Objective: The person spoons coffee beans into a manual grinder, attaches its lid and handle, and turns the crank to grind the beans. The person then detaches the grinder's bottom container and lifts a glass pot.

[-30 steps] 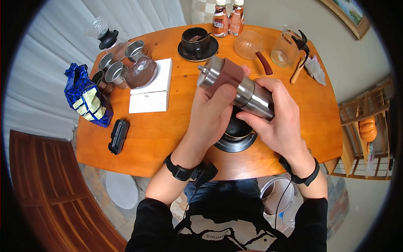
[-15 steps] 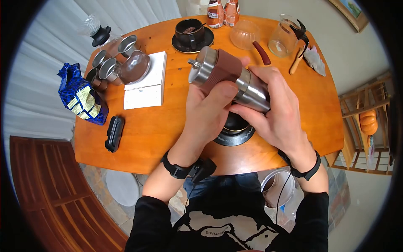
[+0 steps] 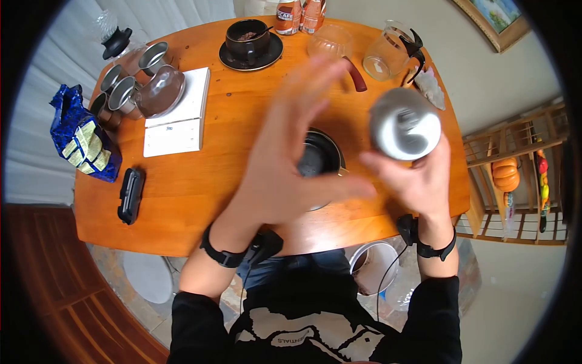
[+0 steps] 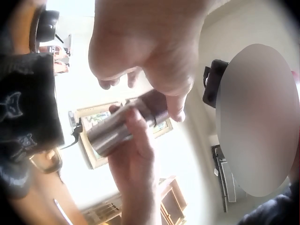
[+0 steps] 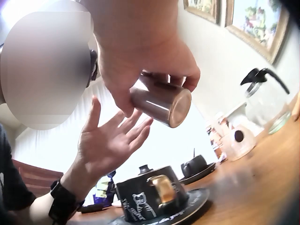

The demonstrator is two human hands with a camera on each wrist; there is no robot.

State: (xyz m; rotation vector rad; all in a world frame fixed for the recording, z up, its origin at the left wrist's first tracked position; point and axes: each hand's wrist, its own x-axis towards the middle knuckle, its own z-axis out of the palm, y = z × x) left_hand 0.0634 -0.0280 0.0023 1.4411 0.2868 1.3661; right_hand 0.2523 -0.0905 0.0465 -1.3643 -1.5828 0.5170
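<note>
My right hand [image 3: 418, 179] grips a manual coffee grinder [image 3: 405, 124], a steel cylinder with a brown band, holding it up over the table's right side. One round steel end faces the head camera; the other shows in the right wrist view, where the grinder [image 5: 161, 101] slants downward. My left hand [image 3: 276, 164], blurred in the head view, is off the grinder with its fingers and thumb spread. Its open palm [image 5: 105, 147] faces the grinder in the right wrist view. Below the hands stands a black cup [image 3: 318, 155] with a gold handle, on a dark saucer [image 5: 199, 206].
At the left are a blue bag [image 3: 85, 136], a black case [image 3: 130, 195], metal cups [image 3: 124, 94], a brownish glass vessel [image 3: 162, 91] and a white notebook [image 3: 173, 136]. Farther back are a black cup [image 3: 247, 39] on its saucer, bottles [image 3: 288, 17] and a glass pot [image 3: 385, 57].
My left hand has let go of the grinder and moved left, fingers opening. The right hand has carried the grinder to the right and turned its end toward the head camera.
</note>
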